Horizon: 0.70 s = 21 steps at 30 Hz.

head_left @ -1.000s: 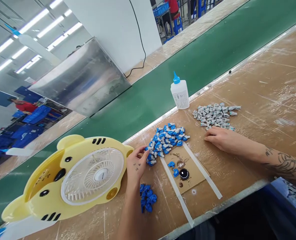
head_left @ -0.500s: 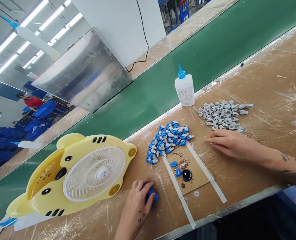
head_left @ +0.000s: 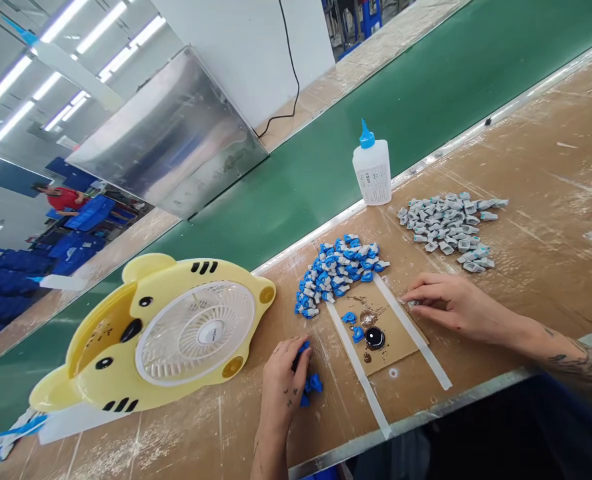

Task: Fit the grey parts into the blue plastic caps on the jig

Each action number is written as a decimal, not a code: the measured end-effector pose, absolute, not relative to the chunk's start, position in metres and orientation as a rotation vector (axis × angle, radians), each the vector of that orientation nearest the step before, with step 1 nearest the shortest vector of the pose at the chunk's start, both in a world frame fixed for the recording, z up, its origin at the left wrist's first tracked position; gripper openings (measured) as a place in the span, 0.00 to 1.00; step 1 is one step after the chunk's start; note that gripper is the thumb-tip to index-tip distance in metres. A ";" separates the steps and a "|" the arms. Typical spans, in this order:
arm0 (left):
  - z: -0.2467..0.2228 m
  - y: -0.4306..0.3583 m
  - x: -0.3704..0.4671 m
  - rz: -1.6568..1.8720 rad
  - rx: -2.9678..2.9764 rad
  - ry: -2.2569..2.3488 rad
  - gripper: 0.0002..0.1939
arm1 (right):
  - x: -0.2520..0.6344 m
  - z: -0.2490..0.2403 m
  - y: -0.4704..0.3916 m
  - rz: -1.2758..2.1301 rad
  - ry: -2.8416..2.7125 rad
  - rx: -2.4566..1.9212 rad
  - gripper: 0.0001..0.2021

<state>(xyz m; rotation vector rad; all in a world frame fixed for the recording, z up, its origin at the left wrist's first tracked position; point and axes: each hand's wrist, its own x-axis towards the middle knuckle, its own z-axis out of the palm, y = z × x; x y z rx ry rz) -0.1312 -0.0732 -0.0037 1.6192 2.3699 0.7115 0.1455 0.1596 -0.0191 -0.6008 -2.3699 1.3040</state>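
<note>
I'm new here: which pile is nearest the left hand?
The small blue pile, right beside the left hand; the blue-and-grey pile and grey pile lie farther off.

Can pass between left hand and right hand, above cardboard; meets fan at left, bottle and blue-grey pile beyond.

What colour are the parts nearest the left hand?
The parts are blue, clearest in the head view.

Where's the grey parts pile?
Head view, right of centre: the grey pile lies on the brown tabletop, just beyond the right hand and right of the upright white bottle.
</note>
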 end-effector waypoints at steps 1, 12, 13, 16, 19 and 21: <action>-0.003 -0.074 -0.126 0.807 1.530 2.373 0.12 | 0.145 -0.018 0.158 1.349 -2.357 -0.622 0.15; -0.016 -0.054 -0.060 1.690 0.586 1.802 0.13 | 0.130 -0.016 0.143 1.738 -2.153 -0.596 0.18; -0.016 -0.053 -0.060 1.658 0.632 1.839 0.12 | 0.130 -0.017 0.143 1.709 -2.151 -0.571 0.18; -0.016 -0.054 -0.061 1.533 0.764 1.995 0.09 | 0.131 -0.021 0.142 1.694 -2.117 -0.571 0.18; -0.018 -0.054 -0.059 1.533 0.759 1.989 0.07 | 0.131 -0.024 0.141 1.800 -2.055 -0.633 0.19; -0.019 -0.053 -0.054 1.527 0.702 1.927 0.08 | 0.131 -0.025 0.141 1.828 -2.031 -0.635 0.18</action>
